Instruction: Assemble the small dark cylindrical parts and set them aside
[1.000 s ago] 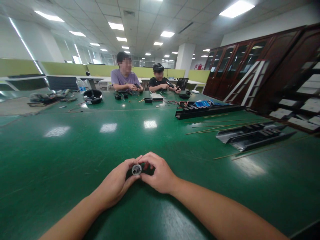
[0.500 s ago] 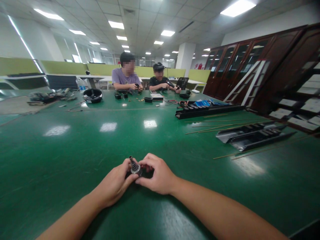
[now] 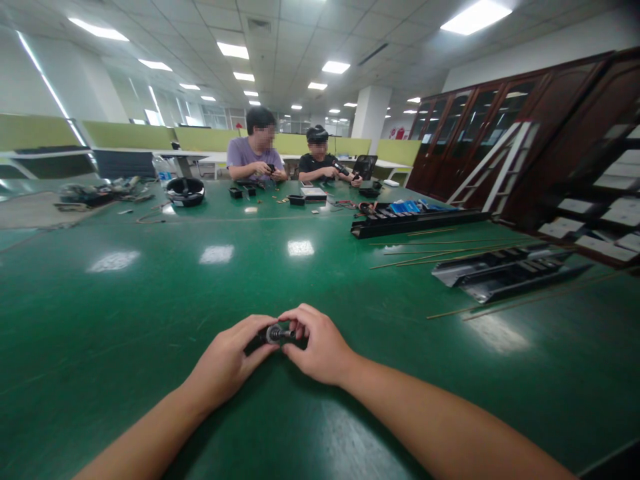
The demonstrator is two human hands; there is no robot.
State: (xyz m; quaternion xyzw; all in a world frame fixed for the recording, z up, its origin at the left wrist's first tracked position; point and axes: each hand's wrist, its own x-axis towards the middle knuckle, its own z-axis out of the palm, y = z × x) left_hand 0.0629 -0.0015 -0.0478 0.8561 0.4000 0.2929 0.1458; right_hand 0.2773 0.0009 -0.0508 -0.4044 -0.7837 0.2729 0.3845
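Low over the green table, my left hand (image 3: 233,360) is closed around the dark body of a small part (image 3: 275,334) with a silver collar and a ringed, spring-like metal stem. The stem lies tilted over, its tip pointing right. From the right, my right hand (image 3: 320,347) is curled about the stem end, with index finger and thumb at the collar's upper and lower edge. Its other fingers are bent in behind the tip. Most of the dark body is hidden inside my left hand.
Black metal channels (image 3: 510,273) and thin rods (image 3: 415,261) lie at the right, with a longer black channel (image 3: 420,221) behind. A headset (image 3: 185,191) stands at the far left. Two people, one in a purple shirt (image 3: 243,157), sit across the table (image 3: 165,280).
The part has tipped from stem upward to stem pointing right. My hands have shifted their fingers slightly around it. The person in purple has moved a little to the right.
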